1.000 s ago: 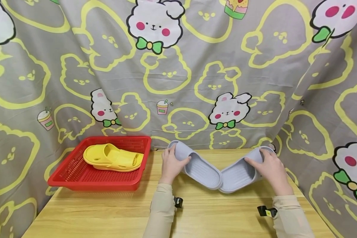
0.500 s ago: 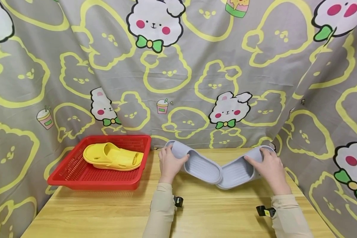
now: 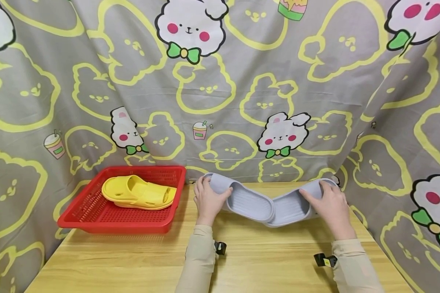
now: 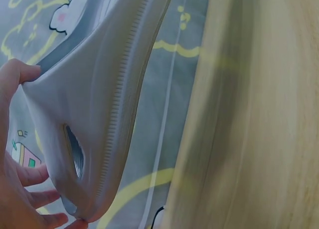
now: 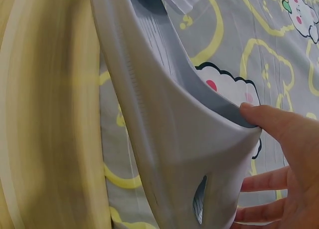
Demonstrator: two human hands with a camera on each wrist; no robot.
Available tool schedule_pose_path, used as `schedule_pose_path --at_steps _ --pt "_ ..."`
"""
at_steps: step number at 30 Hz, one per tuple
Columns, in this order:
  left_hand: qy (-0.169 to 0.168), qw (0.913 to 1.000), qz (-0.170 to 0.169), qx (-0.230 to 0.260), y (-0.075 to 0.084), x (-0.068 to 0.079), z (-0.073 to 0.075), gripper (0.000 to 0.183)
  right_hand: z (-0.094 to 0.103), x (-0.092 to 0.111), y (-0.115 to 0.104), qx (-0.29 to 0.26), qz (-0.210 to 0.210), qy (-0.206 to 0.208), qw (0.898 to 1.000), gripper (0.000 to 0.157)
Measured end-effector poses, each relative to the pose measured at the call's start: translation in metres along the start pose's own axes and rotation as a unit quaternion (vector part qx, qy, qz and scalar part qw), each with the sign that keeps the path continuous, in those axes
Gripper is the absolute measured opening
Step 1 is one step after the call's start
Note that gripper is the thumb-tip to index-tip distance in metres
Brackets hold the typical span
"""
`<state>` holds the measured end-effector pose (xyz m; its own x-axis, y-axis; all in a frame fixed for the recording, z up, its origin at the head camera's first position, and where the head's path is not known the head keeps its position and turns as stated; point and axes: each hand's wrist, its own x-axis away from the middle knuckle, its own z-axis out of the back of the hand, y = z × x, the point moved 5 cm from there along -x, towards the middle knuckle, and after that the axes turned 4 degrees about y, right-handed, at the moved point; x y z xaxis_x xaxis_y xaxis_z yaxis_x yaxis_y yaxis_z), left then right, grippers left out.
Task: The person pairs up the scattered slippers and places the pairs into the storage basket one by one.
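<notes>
Two light grey slide slippers are held toe outward, their heels meeting in the middle of the head view. My left hand (image 3: 209,201) grips the left slipper (image 3: 252,203) by its toe strap. In the left wrist view the thumb hooks over the strap's edge, with fingers round the toe of this slipper (image 4: 84,104). On the other side, my right hand (image 3: 330,205) grips the right slipper (image 3: 287,208) the same way, thumb inside the strap opening. The left heel overlaps the right one. A side slot shows in the right slipper's strap (image 5: 219,164) in the right wrist view.
A red perforated basket (image 3: 113,227) stands at the left of the wooden table (image 3: 132,264), with yellow clogs (image 3: 146,195) lying in it. A grey patterned curtain (image 3: 220,101) hangs behind the table and along both sides.
Both slippers' heels have risen slightly, the right one more. My left hand has shifted a little to the left, and both grips stay the same.
</notes>
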<state>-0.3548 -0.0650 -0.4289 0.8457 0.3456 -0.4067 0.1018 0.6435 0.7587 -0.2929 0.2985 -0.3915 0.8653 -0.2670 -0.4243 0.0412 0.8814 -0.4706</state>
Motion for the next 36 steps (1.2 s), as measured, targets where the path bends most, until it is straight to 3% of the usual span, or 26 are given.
schedule_pose_path --at_steps 16,24,36 --pt "0.005 0.9991 0.037 0.017 0.003 0.003 -0.002 0.09 -0.001 0.003 -0.008 0.021 0.032 0.063 0.997 0.087" --pt "-0.001 0.9989 0.046 0.012 0.015 0.008 -0.001 0.095 -0.004 0.003 -0.01 0.031 0.02 0.052 0.998 0.09" --pt "0.02 0.9991 0.036 -0.009 0.028 0.014 -0.001 0.103 -0.008 0.004 -0.01 0.042 -0.014 0.028 0.999 0.092"
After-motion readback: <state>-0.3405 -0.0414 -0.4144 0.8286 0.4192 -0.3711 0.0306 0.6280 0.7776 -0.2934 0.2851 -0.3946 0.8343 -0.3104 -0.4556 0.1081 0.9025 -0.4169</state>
